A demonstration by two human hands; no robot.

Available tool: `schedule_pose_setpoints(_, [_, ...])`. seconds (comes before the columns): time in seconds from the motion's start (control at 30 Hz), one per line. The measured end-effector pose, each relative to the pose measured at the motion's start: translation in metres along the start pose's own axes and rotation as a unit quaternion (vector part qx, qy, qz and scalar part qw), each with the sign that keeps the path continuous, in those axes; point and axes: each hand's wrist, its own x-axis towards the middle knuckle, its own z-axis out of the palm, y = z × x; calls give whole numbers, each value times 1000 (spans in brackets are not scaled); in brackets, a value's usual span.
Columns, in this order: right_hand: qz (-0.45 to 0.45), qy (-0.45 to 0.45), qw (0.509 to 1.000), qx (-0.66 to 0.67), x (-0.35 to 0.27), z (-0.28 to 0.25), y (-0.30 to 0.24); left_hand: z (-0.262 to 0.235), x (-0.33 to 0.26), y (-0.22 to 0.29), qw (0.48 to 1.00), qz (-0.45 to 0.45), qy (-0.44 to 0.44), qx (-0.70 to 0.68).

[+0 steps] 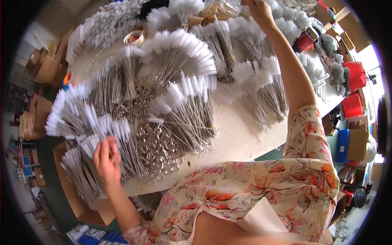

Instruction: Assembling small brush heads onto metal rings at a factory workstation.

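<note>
Right at the upper edge, the right hand (256, 9) is cut off by the frame, so whether those fingers stand wide, narrow or around something, I can't tell; down at the left, the left hand (108, 160) has its fingers curled close together over the near-left part of the table (234, 141), and a thin stem between them would be too blurred to make out! Just beside it, partly hidden behind the knuckles, are the brushes (132, 157), white fuzzy bristle cylinders on slim, shiny twisted-wire stems, bunched like sheaves, and next to them a glinting heap of metal rings (157, 143), round and tangled. Below, a brown cardboard box (86, 212) is partly covered by the table edge and forearm. And the brushes by that left hand point bristles up and away from the wearer, long axes slanting down and rightward, wire ends toward the near table edge
</note>
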Motion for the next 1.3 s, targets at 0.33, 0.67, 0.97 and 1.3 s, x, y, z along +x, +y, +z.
schedule_pose_setpoints(0.33, [102, -406, 774, 475, -228, 16, -225, 144, 17, -8, 950, 258, -102, 140])
schedule_pose_setpoints(0.67, [240, -282, 618, 694, -306, 53, -165, 145, -38, -66, 873, 454, -46, 172])
schedule_pose_setpoints(0.97, [-25, -499, 858, 121, -286, -37, -140, 115, -91, -126, 870, 375, -147, 285])
schedule_pose_setpoints(1.3, [-46, -534, 829, 159, -366, 2, -128, 104, -113, -134, 924, 248, -199, 212])
